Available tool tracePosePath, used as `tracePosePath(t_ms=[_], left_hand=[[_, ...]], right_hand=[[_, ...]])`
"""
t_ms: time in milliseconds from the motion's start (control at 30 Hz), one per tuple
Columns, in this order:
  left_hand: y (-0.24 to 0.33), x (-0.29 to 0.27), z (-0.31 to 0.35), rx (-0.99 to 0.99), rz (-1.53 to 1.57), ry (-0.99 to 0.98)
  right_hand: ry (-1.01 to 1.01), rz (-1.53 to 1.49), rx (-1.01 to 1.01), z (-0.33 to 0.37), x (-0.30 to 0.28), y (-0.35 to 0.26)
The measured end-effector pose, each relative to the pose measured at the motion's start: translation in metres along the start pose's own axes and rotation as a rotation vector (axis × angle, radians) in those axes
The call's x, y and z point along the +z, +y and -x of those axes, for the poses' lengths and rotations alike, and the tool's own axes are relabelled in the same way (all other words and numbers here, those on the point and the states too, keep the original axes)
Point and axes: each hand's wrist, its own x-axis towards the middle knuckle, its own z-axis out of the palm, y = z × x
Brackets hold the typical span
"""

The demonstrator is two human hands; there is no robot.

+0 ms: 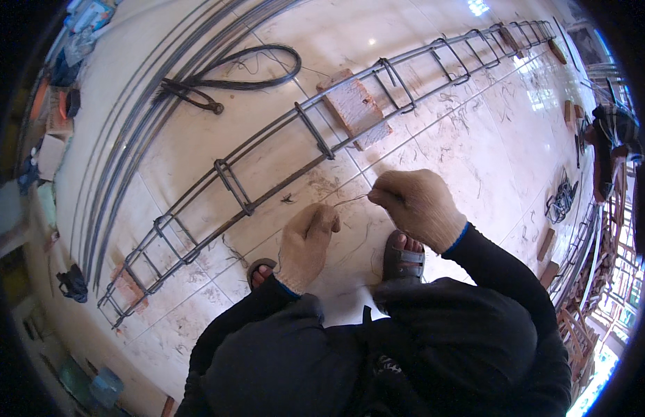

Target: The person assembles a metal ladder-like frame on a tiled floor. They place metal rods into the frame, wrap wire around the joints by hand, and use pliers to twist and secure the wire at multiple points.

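Both my hands wear beige knitted gloves and are held up in front of my knees. Between them runs a short, thin piece of tie wire (352,200). My left hand (305,243) is closed with one end of the wire at its fingertips. Pinched in my right hand (416,207) is the other end. Beyond the hands, a long rebar cage (277,191) with rectangular stirrups crosses the floor diagonally, apart from both gloves. Bricks support it, among them a red brick (354,108) under its middle.
Several long steel rods (131,132) lie at the left. On them rest a looped bundle of black wire (284,52) and a pincer-like tool (197,99). A coil of wire (562,198) lies at the right. Wire scraps litter the tiles around my sandalled feet (404,258).
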Motion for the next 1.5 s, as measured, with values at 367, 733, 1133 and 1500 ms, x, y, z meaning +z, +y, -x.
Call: tracePosePath(t_ms=[367, 733, 1133, 1500], left_hand=[[-0.032, -0.007, -0.001, -0.258, 0.451, 0.07], [-0.031, -0.008, 0.001, -0.136, 0.39, 0.025], [-0.028, -0.007, -0.002, -0.08, 0.463, 0.032], [-0.026, -0.01, -0.001, 0.02, 0.344, 0.022]], right_hand=[[-0.039, -0.342, 0.066, -0.002, 0.0, 0.02], [0.216, -0.559, -0.06, 0.005, 0.007, 0.014], [0.26, -0.484, -0.155, 0.002, 0.008, 0.016], [0.271, -0.442, -0.292, -0.001, 0.008, 0.018]])
